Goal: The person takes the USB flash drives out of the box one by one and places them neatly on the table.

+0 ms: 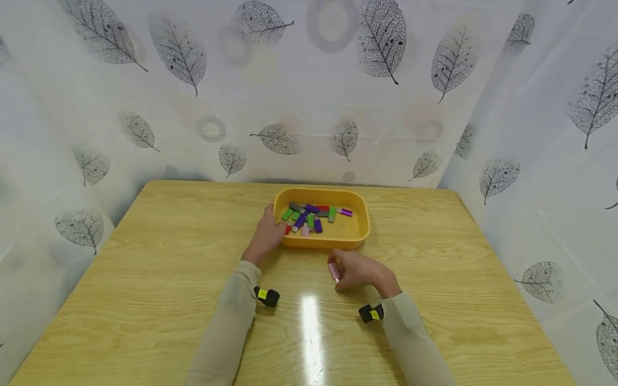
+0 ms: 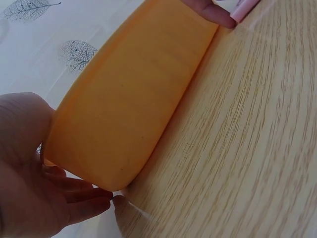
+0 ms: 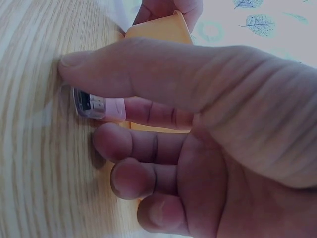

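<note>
A shallow yellow plastic tray [image 1: 338, 243] holds several USB flash drives in green, purple, red, grey and pink. My left hand [image 1: 267, 236] grips the tray's left end, thumb over the rim and fingers along the outer wall; the left wrist view shows those fingers [image 2: 89, 210] at the tray's lower corner. Just in front of the tray, my right hand [image 1: 357, 269] holds a pink USB flash drive [image 1: 334, 272] between thumb and fingers, low over the table. In the right wrist view the drive's metal connector [image 3: 94, 104] points toward the tabletop, and the other fingers are curled beside it.
The wooden table [image 1: 159, 279] reaches back to a white curtain [image 1: 299, 102] printed with grey leaves, which also hangs along both sides. Black straps with yellow labels are worn at both wrists. A bright light reflection lies on the tabletop between the forearms.
</note>
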`<state>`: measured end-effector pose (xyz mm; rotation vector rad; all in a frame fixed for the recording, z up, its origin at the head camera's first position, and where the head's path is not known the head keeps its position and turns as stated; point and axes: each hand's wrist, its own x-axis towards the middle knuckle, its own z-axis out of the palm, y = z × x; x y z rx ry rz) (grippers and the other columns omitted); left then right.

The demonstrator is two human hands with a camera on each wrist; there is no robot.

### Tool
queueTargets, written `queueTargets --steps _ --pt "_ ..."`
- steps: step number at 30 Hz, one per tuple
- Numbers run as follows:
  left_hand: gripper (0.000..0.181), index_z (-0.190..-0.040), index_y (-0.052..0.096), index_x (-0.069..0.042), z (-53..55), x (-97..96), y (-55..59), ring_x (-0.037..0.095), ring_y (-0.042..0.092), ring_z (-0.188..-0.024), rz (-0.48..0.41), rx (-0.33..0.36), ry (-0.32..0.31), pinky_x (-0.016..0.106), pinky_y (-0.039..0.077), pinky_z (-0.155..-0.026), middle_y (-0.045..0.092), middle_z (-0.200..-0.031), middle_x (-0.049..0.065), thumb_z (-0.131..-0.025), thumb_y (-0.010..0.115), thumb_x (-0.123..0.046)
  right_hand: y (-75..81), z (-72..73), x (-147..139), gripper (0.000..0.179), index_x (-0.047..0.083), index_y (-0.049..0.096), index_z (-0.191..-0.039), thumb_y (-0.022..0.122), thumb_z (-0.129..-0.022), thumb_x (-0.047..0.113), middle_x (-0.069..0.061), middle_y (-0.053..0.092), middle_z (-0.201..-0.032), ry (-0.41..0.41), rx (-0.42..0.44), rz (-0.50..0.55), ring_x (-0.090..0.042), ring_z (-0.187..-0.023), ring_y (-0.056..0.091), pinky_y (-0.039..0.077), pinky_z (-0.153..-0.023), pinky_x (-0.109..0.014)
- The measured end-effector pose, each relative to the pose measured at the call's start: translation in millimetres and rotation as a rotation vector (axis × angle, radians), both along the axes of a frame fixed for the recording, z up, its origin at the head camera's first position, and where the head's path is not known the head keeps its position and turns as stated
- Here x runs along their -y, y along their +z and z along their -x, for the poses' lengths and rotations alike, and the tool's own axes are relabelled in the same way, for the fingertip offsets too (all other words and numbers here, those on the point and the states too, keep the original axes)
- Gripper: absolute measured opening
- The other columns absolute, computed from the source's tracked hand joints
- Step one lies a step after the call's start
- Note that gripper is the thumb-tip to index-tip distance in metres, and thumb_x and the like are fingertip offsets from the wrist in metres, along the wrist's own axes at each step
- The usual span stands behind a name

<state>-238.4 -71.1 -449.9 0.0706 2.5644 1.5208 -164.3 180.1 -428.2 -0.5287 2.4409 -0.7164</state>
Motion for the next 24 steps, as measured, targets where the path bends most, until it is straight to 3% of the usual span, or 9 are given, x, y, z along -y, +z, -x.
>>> queueTargets --steps 7,15,24 --pt "0.069 -0.156 0.012 -0.002 5.5 0.8 0.5 0.032 0.042 -0.135 -0.024 -0.003 0.009 0.048 0.033 -0.115 0.033 -0.154 0.024 -0.096 0.044 -0.015 1.7 4.7 2.0 0.051 0.013 0.054 -0.119 0.083 -0.077 0.012 -0.002 0.058 -0.088 -0.021 0.008 -0.013 -0.019 -0.080 0.054 0.046 -0.071 -0.033" --pt "0.069 -0.156 0.014 -0.001 7.4 3.0 -5.4 0.032 0.043 -0.133 0.011 -0.012 0.002 0.047 0.034 -0.114 0.034 -0.153 0.024 -0.096 0.045 -0.015 -5.0 6.4 2.5 0.059 0.012 0.051 -0.127 0.083 -0.078 0.018 -0.003 0.059 -0.089 -0.015 0.026 -0.016 -0.019 -0.080 0.054 0.047 -0.072 -0.032" --pt "0.065 -0.155 0.017 0.000 8.2 3.8 0.3 0.032 0.042 -0.136 0.039 -0.002 -0.003 0.046 0.033 -0.115 0.036 -0.151 0.023 -0.097 0.045 -0.014 -3.0 6.6 -0.1 0.053 0.014 0.054 -0.121 0.083 -0.077 0.018 -0.003 0.058 -0.085 -0.004 0.011 -0.007 -0.018 -0.077 0.054 0.046 -0.070 -0.032"
